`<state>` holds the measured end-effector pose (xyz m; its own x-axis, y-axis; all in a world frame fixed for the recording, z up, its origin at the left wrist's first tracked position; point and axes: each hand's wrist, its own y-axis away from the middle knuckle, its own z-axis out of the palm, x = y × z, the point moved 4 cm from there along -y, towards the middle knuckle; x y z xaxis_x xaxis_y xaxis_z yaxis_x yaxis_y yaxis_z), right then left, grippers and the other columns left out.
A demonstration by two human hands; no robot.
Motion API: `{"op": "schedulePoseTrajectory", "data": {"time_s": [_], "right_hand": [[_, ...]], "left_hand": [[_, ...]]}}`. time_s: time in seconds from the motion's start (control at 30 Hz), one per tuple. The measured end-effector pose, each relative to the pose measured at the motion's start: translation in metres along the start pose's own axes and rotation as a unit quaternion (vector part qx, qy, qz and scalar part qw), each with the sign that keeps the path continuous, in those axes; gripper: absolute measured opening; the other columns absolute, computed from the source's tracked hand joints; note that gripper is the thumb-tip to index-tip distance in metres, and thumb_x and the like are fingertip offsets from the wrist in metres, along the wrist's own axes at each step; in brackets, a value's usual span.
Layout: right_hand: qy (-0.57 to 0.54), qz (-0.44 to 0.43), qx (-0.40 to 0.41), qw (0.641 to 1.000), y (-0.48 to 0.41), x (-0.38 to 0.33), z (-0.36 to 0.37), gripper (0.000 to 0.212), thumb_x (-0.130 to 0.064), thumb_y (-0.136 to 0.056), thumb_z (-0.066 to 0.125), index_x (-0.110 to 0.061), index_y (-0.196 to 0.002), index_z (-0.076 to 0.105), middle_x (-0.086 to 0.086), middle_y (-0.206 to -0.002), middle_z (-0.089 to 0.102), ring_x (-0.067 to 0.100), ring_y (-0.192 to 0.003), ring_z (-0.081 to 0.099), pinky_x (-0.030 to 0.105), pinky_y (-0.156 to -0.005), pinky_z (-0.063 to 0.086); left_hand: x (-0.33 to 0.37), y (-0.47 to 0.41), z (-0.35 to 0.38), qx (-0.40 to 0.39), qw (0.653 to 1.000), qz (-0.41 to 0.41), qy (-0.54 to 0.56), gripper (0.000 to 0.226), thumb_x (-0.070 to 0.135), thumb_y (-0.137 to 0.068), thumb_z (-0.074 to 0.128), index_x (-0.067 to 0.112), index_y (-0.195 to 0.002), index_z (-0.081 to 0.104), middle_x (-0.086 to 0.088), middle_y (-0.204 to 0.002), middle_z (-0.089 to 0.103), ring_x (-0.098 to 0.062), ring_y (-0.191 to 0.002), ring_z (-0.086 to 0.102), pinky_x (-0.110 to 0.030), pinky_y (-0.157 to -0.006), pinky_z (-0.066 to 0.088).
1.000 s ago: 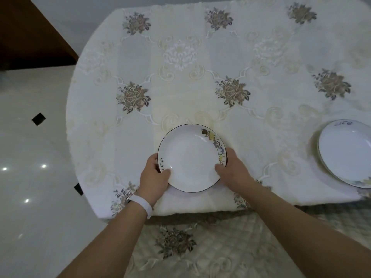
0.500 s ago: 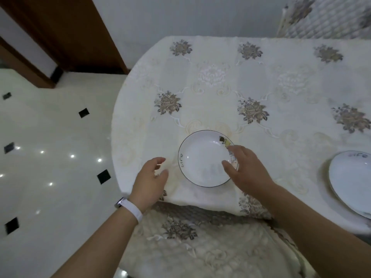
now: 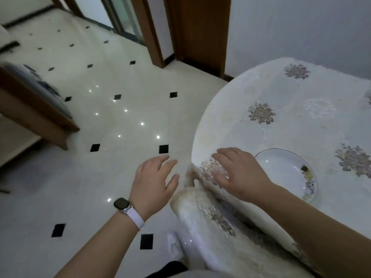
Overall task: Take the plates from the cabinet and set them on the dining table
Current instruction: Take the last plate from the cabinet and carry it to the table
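One plate (image 3: 285,173) is seen resting on the worktop (image 3: 291,121), near the worktop's front edge. The plate is white with a thin dark rim line and a small coloured motif on its right-hand inner rim. No legible writing is visible on the plate in this view; the motif is too blurred to be read.

The right hand (image 3: 239,173) is held just beside the plate, on the plate's left, over the edge of the worktop. Its fingers are spread and empty, and nothing is gripped. Whether the hand touches the plate cannot be told; a narrow strip of cloth appears between them.

The left hand (image 3: 152,183) is located farther from the plate, left of the right hand and beyond the worktop's edge, above the tiled floor (image 3: 100,121). It is likewise spread and empty. A watch (image 3: 122,204) with a white strap is worn on the left wrist; its dark face shows no readable text.

The worktop is covered by a pale tablecloth (image 3: 261,113) printed with flower clusters. A padded chair back (image 3: 210,227) in matching fabric is positioned against the worktop's front edge, below the plate and the right hand.
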<state>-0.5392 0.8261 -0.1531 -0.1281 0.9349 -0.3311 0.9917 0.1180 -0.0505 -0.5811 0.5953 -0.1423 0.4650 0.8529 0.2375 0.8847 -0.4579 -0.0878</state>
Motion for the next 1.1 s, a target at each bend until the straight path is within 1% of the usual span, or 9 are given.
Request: {"op": "schedulePoseTrajectory", "data": {"time_s": [0.1, 0.23, 0.3, 0.4, 0.57, 0.7, 0.83, 1.0, 1.1], "right_hand": [[0.006, -0.05, -0.014, 0.999, -0.022, -0.045, 0.01, 0.047, -0.046, -0.087, 0.048, -0.017, -0.121, 0.063, 0.005, -0.125, 0.064, 0.027, -0.115, 0.056, 0.041, -0.092, 0.046], [0.02, -0.113, -0.039, 0.993, -0.046, -0.105, 0.027, 0.049, -0.049, -0.088, 0.044, -0.018, -0.123, 0.06, 0.006, -0.127, 0.062, 0.028, -0.116, 0.055, 0.042, -0.094, 0.045], [0.032, -0.141, -0.048, 0.988, -0.059, -0.136, 0.039, 0.05, -0.05, -0.088, 0.043, -0.018, -0.122, 0.061, 0.006, -0.125, 0.063, 0.029, -0.114, 0.056, 0.043, -0.092, 0.046], [0.049, -0.17, -0.06, 0.982, -0.076, -0.187, 0.056, 0.05, -0.051, -0.087, 0.044, -0.019, -0.121, 0.061, 0.005, -0.123, 0.063, 0.029, -0.114, 0.056, 0.042, -0.093, 0.045], [0.069, -0.198, -0.065, 0.976, -0.104, -0.286, 0.084, 0.046, -0.052, -0.087, 0.044, -0.023, -0.12, 0.059, 0.002, -0.124, 0.062, 0.026, -0.116, 0.055, 0.04, -0.094, 0.044], [0.075, -0.234, -0.062, 0.967, -0.129, -0.371, 0.108, 0.048, -0.052, -0.088, 0.043, -0.021, -0.12, 0.06, 0.003, -0.124, 0.063, 0.027, -0.116, 0.056, 0.04, -0.093, 0.045], [0.076, -0.269, -0.064, 0.958, -0.147, -0.453, 0.132, 0.048, -0.053, -0.089, 0.042, -0.021, -0.12, 0.059, 0.001, -0.126, 0.061, 0.026, -0.118, 0.054, 0.04, -0.095, 0.044], [0.084, -0.316, -0.074, 0.942, -0.168, -0.53, 0.154, 0.051, -0.053, -0.09, 0.039, -0.021, -0.124, 0.059, 0.001, -0.127, 0.061, 0.025, -0.119, 0.054, 0.04, -0.096, 0.042], [0.074, -0.335, -0.072, 0.937, -0.182, -0.563, 0.165, 0.053, -0.053, -0.089, 0.038, -0.021, -0.124, 0.06, 0.0, -0.125, 0.062, 0.025, -0.118, 0.055, 0.04, -0.096, 0.042]], "left_hand": [[-0.038, 0.028, -0.014, 0.019, 0.999, -0.041, -0.015, 0.043, 0.042, -0.087, 0.05, 0.019, -0.119, 0.066, -0.007, -0.121, 0.065, -0.026, -0.111, 0.059, -0.042, -0.095, 0.041], [-0.087, 0.061, -0.027, 0.049, 0.995, -0.09, -0.008, 0.042, 0.04, -0.087, 0.051, 0.016, -0.118, 0.067, -0.009, -0.12, 0.065, -0.027, -0.109, 0.06, -0.043, -0.094, 0.044], [-0.112, 0.075, -0.032, 0.054, 0.992, -0.111, -0.002, 0.041, 0.039, -0.087, 0.051, 0.017, -0.118, 0.067, -0.008, -0.12, 0.065, -0.027, -0.11, 0.06, -0.043, -0.094, 0.045], [-0.155, 0.097, -0.045, 0.071, 0.989, -0.132, -0.003, 0.041, 0.038, -0.087, 0.05, 0.017, -0.118, 0.067, -0.007, -0.119, 0.065, -0.026, -0.109, 0.06, -0.042, -0.094, 0.044], [-0.244, 0.143, -0.08, 0.128, 0.978, -0.162, -0.018, 0.039, 0.036, -0.086, 0.049, 0.016, -0.113, 0.07, -0.007, -0.112, 0.068, -0.026, -0.103, 0.062, -0.04, -0.09, 0.045], [-0.319, 0.188, -0.096, 0.119, 0.975, -0.187, -0.032, 0.041, 0.04, -0.087, 0.048, 0.018, -0.115, 0.068, -0.007, -0.113, 0.067, -0.027, -0.104, 0.062, -0.042, -0.092, 0.044], [-0.388, 0.232, -0.112, 0.105, 0.97, -0.218, -0.03, 0.043, 0.044, -0.088, 0.047, 0.02, -0.119, 0.065, -0.006, -0.118, 0.065, -0.027, -0.11, 0.06, -0.043, -0.095, 0.044], [-0.437, 0.273, -0.144, 0.147, 0.951, -0.271, -0.032, 0.042, 0.044, -0.087, 0.048, 0.022, -0.118, 0.066, -0.004, -0.118, 0.066, -0.025, -0.111, 0.059, -0.042, -0.094, 0.044], [-0.465, 0.29, -0.155, 0.155, 0.941, -0.299, -0.04, 0.042, 0.043, -0.087, 0.048, 0.021, -0.118, 0.066, -0.004, -0.116, 0.066, -0.026, -0.11, 0.06, -0.041, -0.093, 0.044]]}}
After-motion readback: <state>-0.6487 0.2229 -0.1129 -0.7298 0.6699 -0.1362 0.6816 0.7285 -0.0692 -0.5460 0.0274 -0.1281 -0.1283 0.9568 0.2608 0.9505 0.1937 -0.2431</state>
